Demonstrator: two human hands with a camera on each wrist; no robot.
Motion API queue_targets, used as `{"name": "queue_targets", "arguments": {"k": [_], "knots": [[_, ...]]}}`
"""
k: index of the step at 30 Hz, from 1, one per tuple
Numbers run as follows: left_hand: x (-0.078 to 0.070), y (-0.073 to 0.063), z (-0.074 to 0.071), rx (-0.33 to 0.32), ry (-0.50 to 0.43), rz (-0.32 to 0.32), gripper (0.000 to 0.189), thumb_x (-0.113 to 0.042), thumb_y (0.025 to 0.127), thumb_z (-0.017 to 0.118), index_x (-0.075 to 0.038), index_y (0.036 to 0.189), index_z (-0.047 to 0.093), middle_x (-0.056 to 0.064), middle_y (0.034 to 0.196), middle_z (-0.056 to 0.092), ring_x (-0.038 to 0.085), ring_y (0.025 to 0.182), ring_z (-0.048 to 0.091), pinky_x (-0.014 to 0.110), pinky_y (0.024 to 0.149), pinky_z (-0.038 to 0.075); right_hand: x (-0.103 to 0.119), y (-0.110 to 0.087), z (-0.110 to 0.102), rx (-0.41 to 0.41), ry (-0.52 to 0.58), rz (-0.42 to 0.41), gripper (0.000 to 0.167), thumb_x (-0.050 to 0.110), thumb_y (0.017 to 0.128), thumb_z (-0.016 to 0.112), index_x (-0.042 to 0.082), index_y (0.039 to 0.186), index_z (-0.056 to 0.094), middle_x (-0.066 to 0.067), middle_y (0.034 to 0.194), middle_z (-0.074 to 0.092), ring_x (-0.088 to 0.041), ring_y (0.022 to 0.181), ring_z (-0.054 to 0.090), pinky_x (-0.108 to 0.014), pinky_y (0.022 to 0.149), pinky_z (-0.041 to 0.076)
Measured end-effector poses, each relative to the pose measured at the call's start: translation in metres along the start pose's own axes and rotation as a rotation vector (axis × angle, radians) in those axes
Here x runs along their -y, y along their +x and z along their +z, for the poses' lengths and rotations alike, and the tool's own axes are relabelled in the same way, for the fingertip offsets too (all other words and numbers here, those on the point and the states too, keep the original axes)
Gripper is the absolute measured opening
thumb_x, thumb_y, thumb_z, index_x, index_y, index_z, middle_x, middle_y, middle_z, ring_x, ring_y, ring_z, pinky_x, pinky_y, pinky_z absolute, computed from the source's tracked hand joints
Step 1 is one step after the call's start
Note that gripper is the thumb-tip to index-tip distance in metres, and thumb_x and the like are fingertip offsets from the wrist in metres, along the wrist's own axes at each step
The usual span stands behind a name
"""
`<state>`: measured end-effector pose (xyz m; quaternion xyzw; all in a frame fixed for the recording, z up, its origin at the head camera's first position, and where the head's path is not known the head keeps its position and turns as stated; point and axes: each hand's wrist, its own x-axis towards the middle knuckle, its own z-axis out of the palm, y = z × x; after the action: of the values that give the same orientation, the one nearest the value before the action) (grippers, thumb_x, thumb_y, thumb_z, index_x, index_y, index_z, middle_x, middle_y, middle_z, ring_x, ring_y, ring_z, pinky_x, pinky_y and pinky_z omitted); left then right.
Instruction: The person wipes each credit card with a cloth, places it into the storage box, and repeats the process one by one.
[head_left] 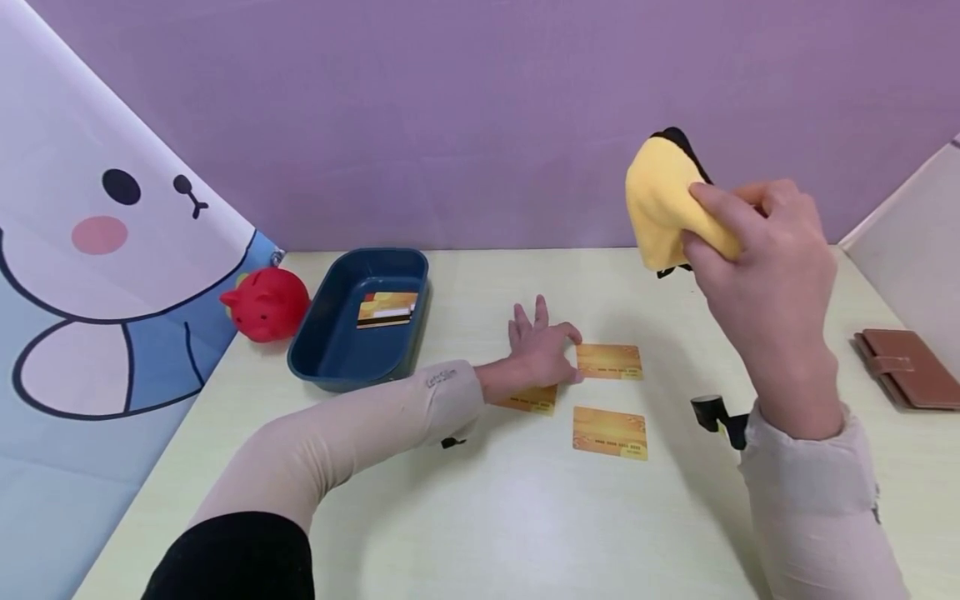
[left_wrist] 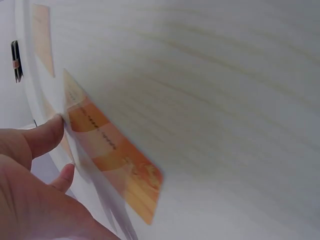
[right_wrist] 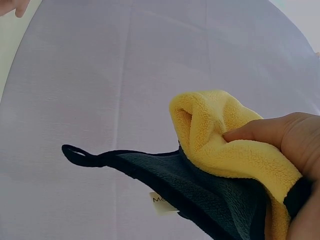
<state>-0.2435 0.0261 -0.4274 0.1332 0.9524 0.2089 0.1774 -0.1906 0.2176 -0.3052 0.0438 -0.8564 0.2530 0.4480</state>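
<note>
On my feed the right hand [head_left: 772, 250] pinches a yellow and dark cloth [head_left: 660, 204] well above the counter [head_left: 487, 533], while the left hand [head_left: 540, 346] is spread, thumb and forefinger apart at the left edge of the far card [head_left: 609, 362]; I cannot tell whether they grip it. That card lies flat, so I judge fingertips could slide off its thin edge, and the left wrist, over the left card [head_left: 536, 402], could drag it. The cards look golden orange, with a row of digits. The near card [head_left: 610, 433] lies closer to me; farther left stand a blue tray [head_left: 352, 354] and a red piggy bank [head_left: 268, 307]; right, a brown wallet [head_left: 915, 367].
</note>
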Motion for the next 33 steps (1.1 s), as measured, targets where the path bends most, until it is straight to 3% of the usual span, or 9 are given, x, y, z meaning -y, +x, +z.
{"name": "queue_targets", "arguments": {"k": [12,33], "knots": [[-0.008,0.006,-0.006,0.071,0.009,-0.017,0.051,-0.026,0.082,0.083,-0.017,0.126,0.060,0.015,0.169,-0.004,0.045,0.153,-0.013,0.056,0.126,0.000,0.001,-0.001,0.001,-0.008,0.011,-0.009,0.033,0.005,0.085,0.065,0.013,0.115,0.077,-0.023,0.098,0.063,-0.043,0.089,0.054,-0.047,0.063,0.035],[-0.014,0.004,0.003,-0.004,-0.039,0.074,0.055,-0.009,0.079,0.082,-0.013,0.121,0.046,0.014,0.167,0.015,0.043,0.155,-0.002,0.049,0.127,0.004,0.000,-0.002,-0.004,0.039,0.019,0.004,0.034,0.006,0.086,0.065,0.013,0.118,0.075,-0.022,0.103,0.062,-0.042,0.094,0.054,-0.052,0.064,0.037]]}}
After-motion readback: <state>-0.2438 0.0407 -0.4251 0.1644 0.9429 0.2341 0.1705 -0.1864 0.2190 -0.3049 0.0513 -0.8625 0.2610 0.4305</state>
